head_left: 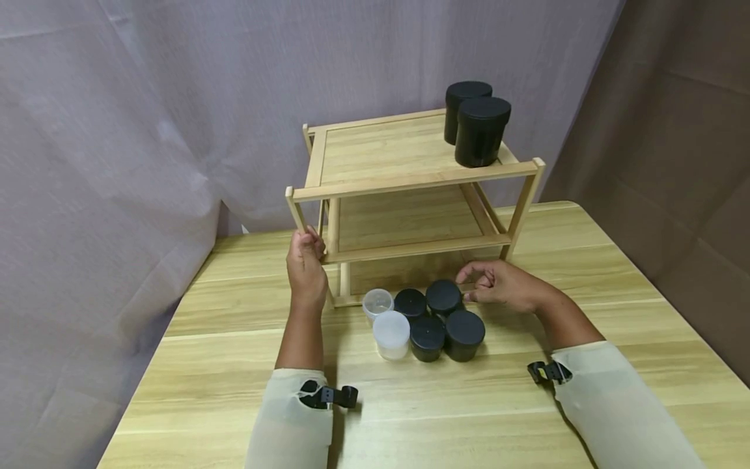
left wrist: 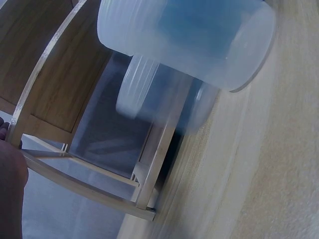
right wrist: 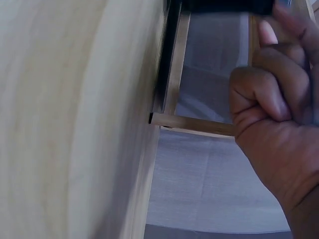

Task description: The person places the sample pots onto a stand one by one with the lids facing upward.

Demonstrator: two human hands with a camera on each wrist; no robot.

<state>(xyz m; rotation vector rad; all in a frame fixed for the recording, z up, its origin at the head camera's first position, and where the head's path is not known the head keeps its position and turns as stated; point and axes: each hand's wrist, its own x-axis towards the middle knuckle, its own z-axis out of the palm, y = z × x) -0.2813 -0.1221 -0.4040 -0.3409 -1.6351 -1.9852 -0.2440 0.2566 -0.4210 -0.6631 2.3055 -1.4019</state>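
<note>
My left hand (head_left: 307,267) grips the front left post of a wooden two-tier shelf (head_left: 381,185), just under its top board. At the shelf's foot several small lidded jars stand in two rows. The two on the left are clear, one of them a frosted-lid jar (head_left: 391,335); the others are black. My right hand (head_left: 500,283) is beside the rear right black jar (head_left: 444,296), index finger and thumb tips right at its side, the other fingers folded in. The right wrist view shows a dark jar edge (right wrist: 229,5) by the fingertip.
Two taller black jars, one a front jar (head_left: 482,133), stand on the right end of the shelf's top. Wood-grain table (head_left: 222,365) lies under everything. A grey curtain (head_left: 176,98) hangs behind and a brown curtain (head_left: 674,130) on the right.
</note>
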